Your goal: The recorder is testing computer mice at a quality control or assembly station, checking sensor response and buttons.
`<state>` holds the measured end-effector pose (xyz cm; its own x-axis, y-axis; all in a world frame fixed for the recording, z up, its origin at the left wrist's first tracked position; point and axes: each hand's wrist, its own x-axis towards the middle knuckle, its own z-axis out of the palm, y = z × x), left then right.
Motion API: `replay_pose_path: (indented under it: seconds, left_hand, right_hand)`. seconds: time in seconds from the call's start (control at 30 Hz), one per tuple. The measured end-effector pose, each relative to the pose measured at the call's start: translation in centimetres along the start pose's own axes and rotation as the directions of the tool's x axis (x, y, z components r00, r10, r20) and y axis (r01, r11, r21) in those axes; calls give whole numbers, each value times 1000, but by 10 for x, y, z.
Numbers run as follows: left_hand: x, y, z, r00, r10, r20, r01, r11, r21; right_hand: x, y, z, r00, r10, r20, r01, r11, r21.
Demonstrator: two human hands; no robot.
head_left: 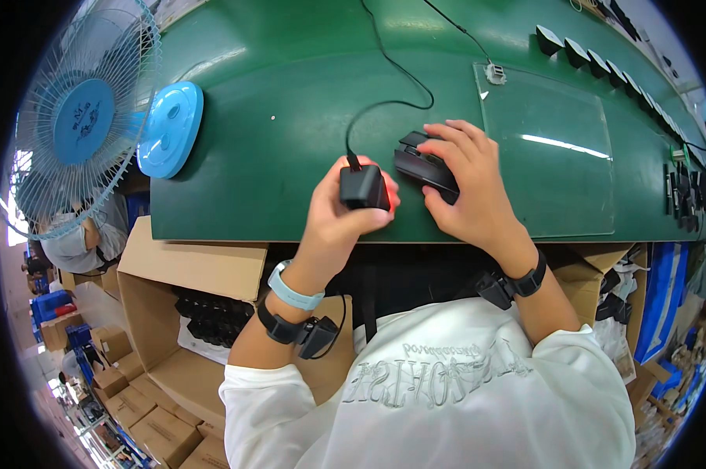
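Note:
My left hand (339,209) grips a small black box-shaped device (363,187) above the near part of the green table. A thin black cable (353,159) runs into the device's far end, and red light glows on the side by my fingertips. Just to the right, my right hand (468,176) is closed around a black, computer-mouse-shaped device (425,166), thumb on the near side and fingers over the far side. The two devices are close together but apart. My palm and fingers hide part of each one.
A clear sheet (552,187) lies on the green table (251,156) at right, with a small connector block (495,74) at its corner. Several dark wedge-shaped pieces (576,53) line the far right. A blue fan (83,121) stands left; an open carton (157,328) sits below the edge.

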<state>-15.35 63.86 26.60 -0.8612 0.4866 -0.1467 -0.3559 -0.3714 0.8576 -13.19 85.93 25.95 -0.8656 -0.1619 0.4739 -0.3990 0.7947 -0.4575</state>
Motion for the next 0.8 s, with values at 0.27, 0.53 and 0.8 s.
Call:
replay_pose_path:
  seconds: [0.27,0.53,0.8]
  left_hand:
    - [-1,-19,0,913,407,36,-289,580,762]
    - [-5,-21,-1,870,488,70,-360,533,766]
    - [-3,-20,-4,833,539,122,-404,445,799]
  right_hand:
    - [6,-39,5,997,64,-39,-33,841,541]
    - [2,-56,21,995,79,-68,-26,818,575]
    - [-2,-58,23,993,103,-59,-46,794,607]
